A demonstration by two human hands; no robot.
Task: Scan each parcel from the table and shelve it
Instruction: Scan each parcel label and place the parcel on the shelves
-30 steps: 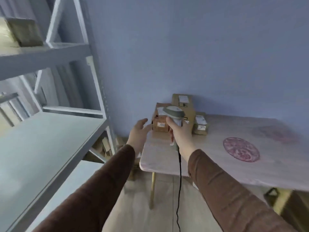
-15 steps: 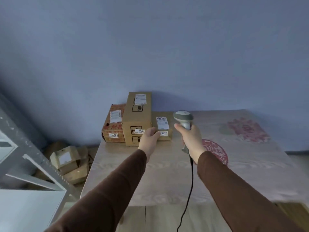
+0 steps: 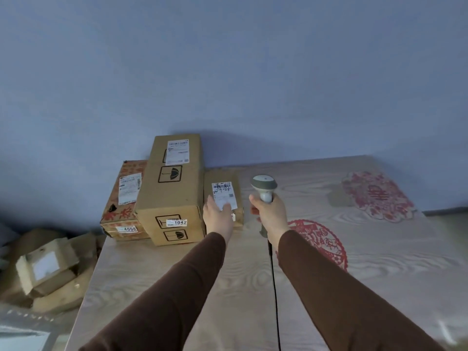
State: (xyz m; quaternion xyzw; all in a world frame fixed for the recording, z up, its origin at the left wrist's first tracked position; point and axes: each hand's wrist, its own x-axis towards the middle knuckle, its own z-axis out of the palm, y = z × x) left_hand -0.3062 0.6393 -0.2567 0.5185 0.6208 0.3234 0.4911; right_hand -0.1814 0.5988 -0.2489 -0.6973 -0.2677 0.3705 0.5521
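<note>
Three cardboard parcels sit at the table's far left corner against the blue wall. A tall box (image 3: 174,188) labelled 1042 stands in the middle, a red-printed box (image 3: 126,198) labelled 4068 lies to its left, and a small flat parcel (image 3: 222,191) with a white label lies to its right. My left hand (image 3: 218,215) rests on the small parcel's near end with fingers spread. My right hand (image 3: 269,215) grips a grey corded barcode scanner (image 3: 263,187), held upright just right of that parcel.
The pale wood-grain table (image 3: 177,287) carries two red paper-cut decorations (image 3: 321,241) at the middle and far right. Several cardboard boxes (image 3: 48,269) lie on the floor to the left of the table. A shelf corner (image 3: 22,338) shows at the bottom left.
My view has swung from the shelf toward the table. My left hand has moved from the tall box's front corner onto the small flat parcel. The scanner stays in my right hand.
</note>
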